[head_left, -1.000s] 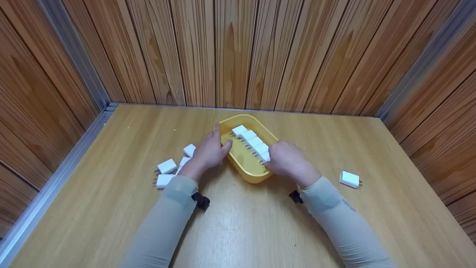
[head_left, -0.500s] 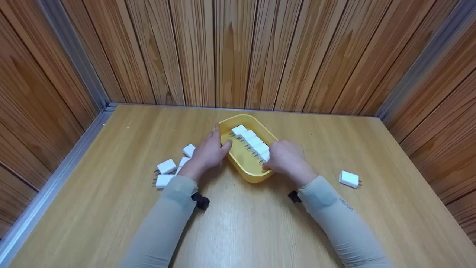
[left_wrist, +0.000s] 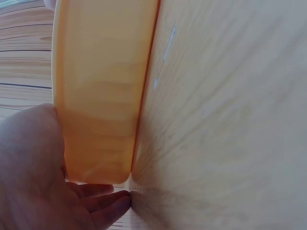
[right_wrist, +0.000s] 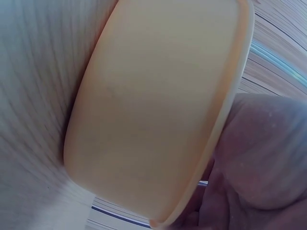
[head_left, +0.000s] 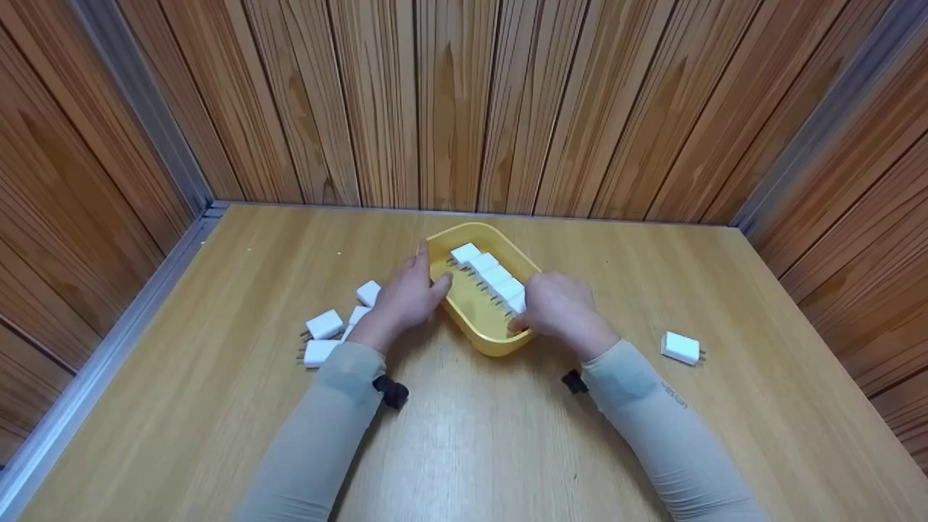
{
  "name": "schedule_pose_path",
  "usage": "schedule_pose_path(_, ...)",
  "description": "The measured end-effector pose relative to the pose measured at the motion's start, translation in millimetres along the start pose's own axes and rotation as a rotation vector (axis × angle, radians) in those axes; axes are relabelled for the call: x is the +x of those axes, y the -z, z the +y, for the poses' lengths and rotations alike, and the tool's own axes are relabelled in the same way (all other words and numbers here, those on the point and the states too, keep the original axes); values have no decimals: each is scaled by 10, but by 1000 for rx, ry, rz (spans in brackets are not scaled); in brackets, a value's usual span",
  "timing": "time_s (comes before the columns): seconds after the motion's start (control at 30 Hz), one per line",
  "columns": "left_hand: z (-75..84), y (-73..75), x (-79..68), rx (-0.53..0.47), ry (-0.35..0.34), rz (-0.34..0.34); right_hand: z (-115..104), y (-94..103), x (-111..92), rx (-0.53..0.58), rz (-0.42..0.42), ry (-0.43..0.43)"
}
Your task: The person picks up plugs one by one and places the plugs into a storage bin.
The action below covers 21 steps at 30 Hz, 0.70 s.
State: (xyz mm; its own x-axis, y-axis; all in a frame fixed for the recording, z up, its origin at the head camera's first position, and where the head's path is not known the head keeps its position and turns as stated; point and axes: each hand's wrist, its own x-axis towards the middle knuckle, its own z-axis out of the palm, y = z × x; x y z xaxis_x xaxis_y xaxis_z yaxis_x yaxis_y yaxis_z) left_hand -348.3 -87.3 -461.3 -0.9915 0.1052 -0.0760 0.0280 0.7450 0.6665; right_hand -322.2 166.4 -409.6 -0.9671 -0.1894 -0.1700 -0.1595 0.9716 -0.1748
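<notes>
A yellow plastic box (head_left: 482, 341) stands at an angle on the table. Inside it, a row of several white charger plugs (head_left: 496, 275) lies along the right wall, prongs to the left. My left hand (head_left: 407, 293) holds the box's left wall, thumb over the rim and fingers outside; in the left wrist view these fingers (left_wrist: 108, 206) reach the end of the box. My right hand (head_left: 565, 308) reaches over the right rim with curled fingers, at the near end of the row. It grips the nearest plug, mostly hidden under it. The right wrist view shows the box's outer wall (right_wrist: 148, 105).
To the left, beside my left forearm, lie several loose white charger plugs (head_left: 324, 324), partly covered by the hand and wrist. One more plug (head_left: 681, 348) lies alone on the right. Wood-panelled walls (head_left: 457, 109) enclose the table (head_left: 471, 435) at the back and sides.
My right hand has shifted very slightly, its thumb moving a little left and down inside the box. The left hand, the box and the loose plugs have stayed in place.
</notes>
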Motion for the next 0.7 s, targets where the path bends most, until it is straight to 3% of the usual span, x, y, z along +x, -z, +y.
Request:
schedule_pose_path(0.37,-10,1,-6,-26,-5,-10,16,7,-21,34,8,30)
schedule_pose_path(0.6,-7,3,7,18,-56,17,12,10,-18,-16,71,112)
schedule_pose_path(0.7,-1,5,3,16,-44,12,5,29,-30,7,80,120)
